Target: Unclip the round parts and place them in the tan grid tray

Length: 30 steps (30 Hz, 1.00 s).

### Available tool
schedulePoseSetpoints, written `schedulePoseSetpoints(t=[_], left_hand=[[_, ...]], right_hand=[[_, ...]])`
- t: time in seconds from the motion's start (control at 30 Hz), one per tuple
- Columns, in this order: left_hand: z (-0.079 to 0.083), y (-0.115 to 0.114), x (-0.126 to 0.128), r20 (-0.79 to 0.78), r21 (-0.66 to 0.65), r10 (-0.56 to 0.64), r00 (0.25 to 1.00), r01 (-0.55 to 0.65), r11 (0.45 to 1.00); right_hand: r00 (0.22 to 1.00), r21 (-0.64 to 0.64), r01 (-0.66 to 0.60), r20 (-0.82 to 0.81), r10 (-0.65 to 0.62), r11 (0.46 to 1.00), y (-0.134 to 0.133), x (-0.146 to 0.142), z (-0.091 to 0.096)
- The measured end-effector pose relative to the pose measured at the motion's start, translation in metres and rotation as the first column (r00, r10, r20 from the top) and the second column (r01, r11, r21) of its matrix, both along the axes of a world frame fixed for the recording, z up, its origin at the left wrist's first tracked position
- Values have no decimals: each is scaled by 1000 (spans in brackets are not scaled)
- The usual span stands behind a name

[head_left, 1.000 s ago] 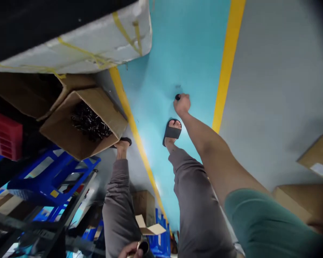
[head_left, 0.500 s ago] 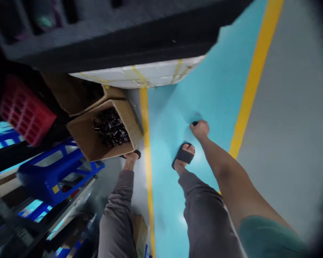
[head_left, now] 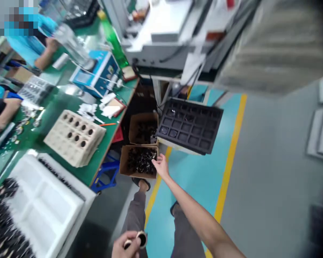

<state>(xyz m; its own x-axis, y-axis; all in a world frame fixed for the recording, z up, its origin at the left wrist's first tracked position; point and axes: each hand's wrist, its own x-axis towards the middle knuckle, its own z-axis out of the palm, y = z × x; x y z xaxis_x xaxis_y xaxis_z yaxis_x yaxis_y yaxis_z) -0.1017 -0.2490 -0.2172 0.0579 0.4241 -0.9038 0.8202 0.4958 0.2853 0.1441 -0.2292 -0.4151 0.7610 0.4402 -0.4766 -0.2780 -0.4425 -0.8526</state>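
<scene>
My left hand [head_left: 126,246] is at the bottom edge, its fingers closed on two small round gold-rimmed pieces [head_left: 142,239] with black faces. Farther forward, my right hand [head_left: 162,166] reaches to the right edge of a cardboard box [head_left: 124,157]. Its thumb and fingers are apart over the rim, and I make out nothing held between them. Glossy black parts [head_left: 141,161] with thin shapes fill that box in a loose heap. A second cardboard box [head_left: 134,123] with dark contents stands right behind it.
A black compartment tray [head_left: 196,130] tops a stack beyond my right hand. On the green table [head_left: 61,96] sit cream trays [head_left: 72,138] of round pieces; a white tray [head_left: 56,200] stands nearer. Two people's arms [head_left: 5,111] are at far left. A blue stool [head_left: 107,175] stands under the table.
My view has lifted from the floor to the table and boxes. My right hand, earlier above the floor with a dark thing in it, is now at the box. My left hand has come into view.
</scene>
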Motion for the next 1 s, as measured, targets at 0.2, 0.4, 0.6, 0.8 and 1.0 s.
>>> schedulePoseSetpoints(t=[0.2, 0.4, 0.6, 0.8, 1.0], left_hand=[[119, 81, -17, 365, 110, 374, 853, -438, 892], [158, 179, -36, 590, -93, 470, 657, -522, 848], [141, 232, -56, 660, -188, 523, 540, -555, 810], [132, 276, -67, 681, -196, 608, 408, -698, 689], [113, 290, -67, 663, -235, 713, 228, -841, 487]], right_hand=[[720, 263, -690, 347, 601, 675, 19, -79, 223], [375, -3, -870, 645, 666, 493, 69, -129, 332], [233, -217, -855, 652, 722, 472, 143, -151, 352], [251, -285, -841, 546, 799, 459, 207, -170, 353], [514, -44, -848, 176, 839, 529, 245, -154, 330]])
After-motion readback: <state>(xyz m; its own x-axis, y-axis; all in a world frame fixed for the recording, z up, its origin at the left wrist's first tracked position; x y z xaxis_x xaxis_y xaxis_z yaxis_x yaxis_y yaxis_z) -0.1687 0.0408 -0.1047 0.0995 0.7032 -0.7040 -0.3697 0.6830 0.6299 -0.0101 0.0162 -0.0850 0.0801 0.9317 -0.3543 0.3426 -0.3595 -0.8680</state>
